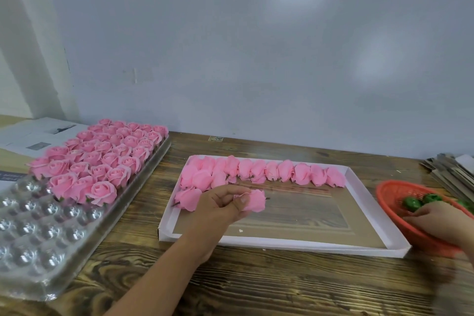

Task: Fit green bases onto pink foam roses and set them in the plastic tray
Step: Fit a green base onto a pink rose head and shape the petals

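Note:
My left hand [220,206] pinches a pink foam rose [254,200] above the white cardboard box lid [359,187], where several more bare roses [272,170] lie in a row along the far side. My right hand [436,223] reaches into the orange basket [389,195] among the green bases [413,204]; its fingers are blurred and partly hidden, so their hold is unclear. At the left, the clear plastic tray [33,238] carries several finished roses [102,156] in its far cells, while its near cells stand empty.
The wooden table [256,285] runs to a white wall. Papers [33,136] lie behind the plastic tray. A stack of flat cardboard pieces [451,169] sits at the far right, behind the basket.

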